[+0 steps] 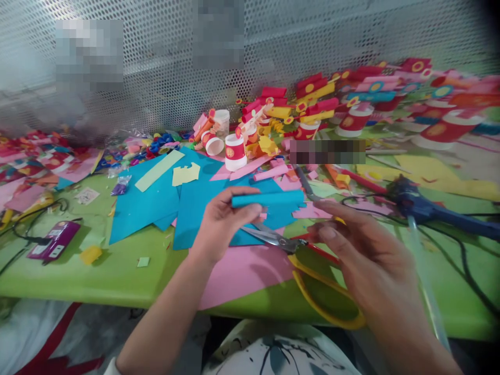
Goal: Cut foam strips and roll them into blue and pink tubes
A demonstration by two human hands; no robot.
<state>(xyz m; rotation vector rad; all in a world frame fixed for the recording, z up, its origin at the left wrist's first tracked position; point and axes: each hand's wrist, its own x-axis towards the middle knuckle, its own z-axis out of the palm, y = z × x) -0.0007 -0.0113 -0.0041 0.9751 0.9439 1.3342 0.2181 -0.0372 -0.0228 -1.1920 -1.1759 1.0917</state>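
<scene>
Set against a perforated metal screen point(156, 88), across a green desk point(117, 284) strewn with cut paper. Held in the left hand point(221, 224), near the middle: a blue paper tube point(275, 198), with the grip clamped on its left end, above blue sheets point(146, 200). Just right of the tube: the right hand point(371, 265), with thumb and forefinger bent close; impossible to tell whether clamped on the scissors point(292, 245) beneath. Pointed left, with blades slightly parted and a yellow handle loop below the palm. On the near side, under the blades: a pink sheet point(242, 276). To the right: a blue glue gun point(424, 208). To the left: a purple device point(54, 242) with a black cable. Farther back: a white cup point(235, 153) banded in red, beside colorful paper rolls point(312, 88).
</scene>
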